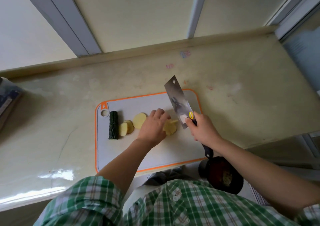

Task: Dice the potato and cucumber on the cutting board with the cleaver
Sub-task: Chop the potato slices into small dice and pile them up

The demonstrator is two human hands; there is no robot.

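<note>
step: I am dicing the potato (170, 127) | left hand (153, 127) fingers curl on it, holding | right hand (202, 130) grips cleaver (178, 102), raised just beside them | cucumber (113, 125) uncut, past my left hand | next, I think: chop straight, clear of fingers

Dark cucumber piece (113, 125) lies lengthwise near cutting board's (173, 149) left edge; pale potato slices (139, 120) mid-board; cleaver (176, 101) tilted above right edge.
</note>
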